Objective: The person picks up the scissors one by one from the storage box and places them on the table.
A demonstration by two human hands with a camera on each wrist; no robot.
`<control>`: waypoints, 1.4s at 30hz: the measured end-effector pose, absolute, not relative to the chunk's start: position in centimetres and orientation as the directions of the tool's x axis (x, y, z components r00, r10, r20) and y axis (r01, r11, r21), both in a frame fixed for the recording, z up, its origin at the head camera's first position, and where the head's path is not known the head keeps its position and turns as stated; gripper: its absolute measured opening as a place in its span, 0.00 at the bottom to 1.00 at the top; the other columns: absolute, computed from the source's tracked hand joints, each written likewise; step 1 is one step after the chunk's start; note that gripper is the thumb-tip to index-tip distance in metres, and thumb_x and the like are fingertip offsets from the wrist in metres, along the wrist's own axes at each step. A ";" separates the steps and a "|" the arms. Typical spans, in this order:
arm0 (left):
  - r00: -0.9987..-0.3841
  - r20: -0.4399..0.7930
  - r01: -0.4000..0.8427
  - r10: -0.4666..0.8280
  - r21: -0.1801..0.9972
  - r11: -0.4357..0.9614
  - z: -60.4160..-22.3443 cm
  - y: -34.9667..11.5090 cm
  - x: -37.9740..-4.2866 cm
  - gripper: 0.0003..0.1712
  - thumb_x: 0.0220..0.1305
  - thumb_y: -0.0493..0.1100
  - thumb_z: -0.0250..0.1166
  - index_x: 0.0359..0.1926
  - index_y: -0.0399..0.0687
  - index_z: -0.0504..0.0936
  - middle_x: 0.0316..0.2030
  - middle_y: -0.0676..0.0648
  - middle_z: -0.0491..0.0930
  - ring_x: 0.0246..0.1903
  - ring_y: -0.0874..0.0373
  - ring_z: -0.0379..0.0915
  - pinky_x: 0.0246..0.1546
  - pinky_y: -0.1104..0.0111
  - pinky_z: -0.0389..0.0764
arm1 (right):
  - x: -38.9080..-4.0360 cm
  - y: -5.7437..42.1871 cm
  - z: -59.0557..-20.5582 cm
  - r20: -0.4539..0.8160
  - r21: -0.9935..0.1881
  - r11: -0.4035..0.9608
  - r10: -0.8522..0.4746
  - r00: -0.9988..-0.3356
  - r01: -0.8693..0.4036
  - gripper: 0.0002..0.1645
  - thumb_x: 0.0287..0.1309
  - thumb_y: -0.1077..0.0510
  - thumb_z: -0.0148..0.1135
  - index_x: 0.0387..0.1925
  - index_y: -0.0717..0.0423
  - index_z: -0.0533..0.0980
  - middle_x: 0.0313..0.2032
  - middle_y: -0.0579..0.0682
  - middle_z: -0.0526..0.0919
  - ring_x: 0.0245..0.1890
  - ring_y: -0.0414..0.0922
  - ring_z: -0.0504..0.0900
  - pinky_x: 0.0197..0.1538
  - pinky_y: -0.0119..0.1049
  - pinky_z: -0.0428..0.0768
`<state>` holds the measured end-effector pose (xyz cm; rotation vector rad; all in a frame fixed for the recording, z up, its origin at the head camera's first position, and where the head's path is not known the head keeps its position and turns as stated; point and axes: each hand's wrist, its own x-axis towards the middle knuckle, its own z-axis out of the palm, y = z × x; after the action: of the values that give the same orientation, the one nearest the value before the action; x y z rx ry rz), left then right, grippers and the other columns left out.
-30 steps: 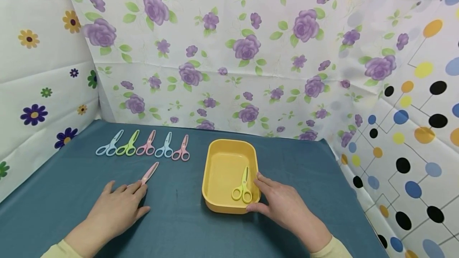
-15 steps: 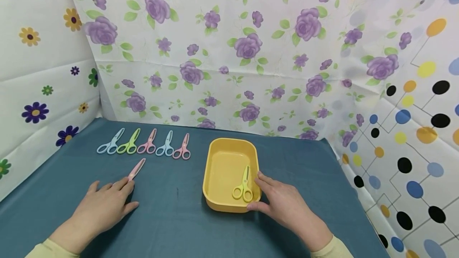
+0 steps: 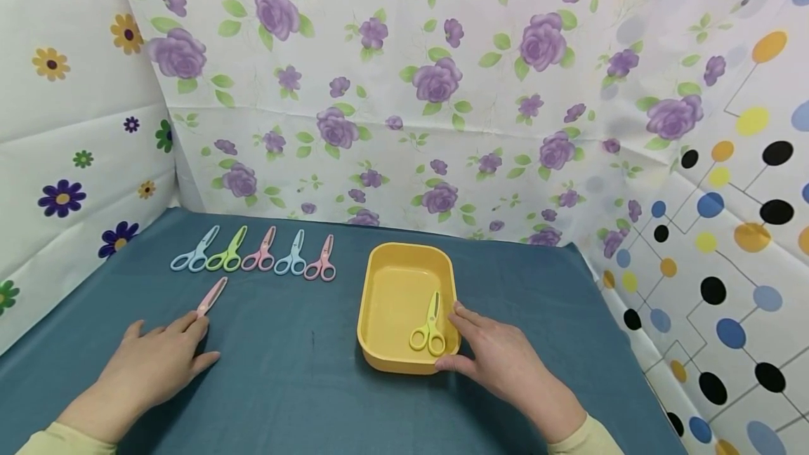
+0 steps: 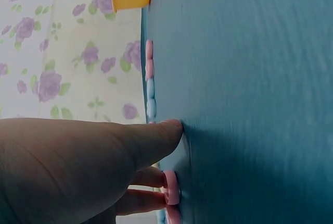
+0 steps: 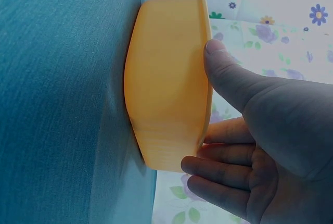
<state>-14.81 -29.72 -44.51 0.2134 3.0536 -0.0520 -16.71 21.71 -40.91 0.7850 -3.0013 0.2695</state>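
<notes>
A pair of pink scissors (image 3: 212, 295) lies on the blue-green cloth at the left, blades pointing away and to the right. My left hand (image 3: 148, 364) touches its handle end with the fingertips, the fingers nearly straight and covering the loops in the head view. In the left wrist view a pink handle loop (image 4: 171, 187) stands at those fingertips, while the thumb stays apart from it. My right hand (image 3: 496, 353) rests against the right side and near corner of a yellow tray (image 3: 395, 365), its fingers extended. Inside the tray lies a pair of yellow-green scissors (image 3: 428, 328).
Several scissors stand in a row at the back left: light blue (image 3: 196, 251), green (image 3: 227, 251), pink (image 3: 259, 251), light blue (image 3: 290, 255) and pink (image 3: 321, 260). Behind the cloth (image 3: 303, 399) hang a flowered curtain (image 3: 379, 160) and, on the right, a dotted one (image 3: 714, 279).
My left hand has slid the pink scissors leftward over the cloth, to below the row's left part. The right hand and tray have stayed in place.
</notes>
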 end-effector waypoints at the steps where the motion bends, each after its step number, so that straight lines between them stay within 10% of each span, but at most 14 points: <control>1: -0.987 -0.086 0.138 0.135 -0.029 0.990 -44.5 -29.9 -14.9 0.44 0.74 0.66 0.70 0.68 0.30 0.81 0.67 0.24 0.78 0.57 0.24 0.82 0.59 0.17 0.63 | -16.7 21.7 -40.9 0.069 -0.160 0.858 -0.483 -0.873 -0.488 0.54 0.63 0.25 0.71 0.76 0.57 0.77 0.78 0.57 0.74 0.67 0.59 0.84 0.57 0.60 0.87; 42: -0.986 -0.163 0.047 0.045 -0.010 0.999 -43.8 -33.4 -15.6 0.43 0.76 0.64 0.69 0.67 0.27 0.79 0.65 0.20 0.75 0.60 0.23 0.79 0.56 0.15 0.61 | -16.5 21.7 -40.8 0.076 -0.160 0.855 -0.488 -0.870 -0.493 0.54 0.63 0.25 0.70 0.76 0.57 0.77 0.78 0.57 0.74 0.66 0.60 0.84 0.55 0.59 0.87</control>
<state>-15.56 -33.41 -43.77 0.0695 2.9772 -0.0204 -16.53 21.67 -40.82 0.7921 -2.9941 0.2719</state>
